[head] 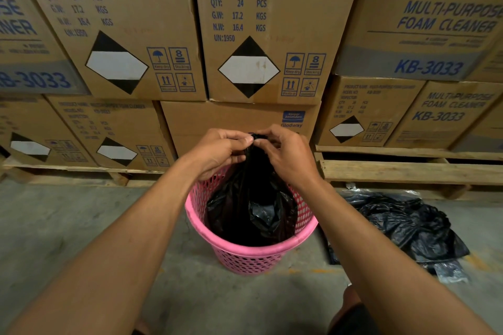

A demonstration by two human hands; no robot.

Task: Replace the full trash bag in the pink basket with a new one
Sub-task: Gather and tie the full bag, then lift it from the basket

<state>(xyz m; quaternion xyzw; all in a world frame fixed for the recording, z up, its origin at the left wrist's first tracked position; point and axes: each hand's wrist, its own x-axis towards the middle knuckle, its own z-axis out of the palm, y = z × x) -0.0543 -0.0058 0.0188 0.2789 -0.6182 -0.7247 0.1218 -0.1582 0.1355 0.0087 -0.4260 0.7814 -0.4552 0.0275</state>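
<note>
Two of your hands, left hand (217, 151) and right hand (285, 155), fingers pinched shut on gathered neck of glossy black trash bag (253, 209), perforated pink basket (253, 253) below, rough concrete floor (68, 226), crumpled black bags (408, 228) right, stacked cardboard boxes (261, 30) behind.

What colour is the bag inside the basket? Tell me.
Black bag, glossy; head view, inside the pink basket.

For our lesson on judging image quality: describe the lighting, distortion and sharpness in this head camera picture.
Head view: dim, warm indoor light; wide-angle lens bends the cardboard boxes outward at the edges; the black bag in the pink basket loses detail in shadow; soft glare on the loose black bags; both hands, left hand and right hand, fairly sharp.
</note>
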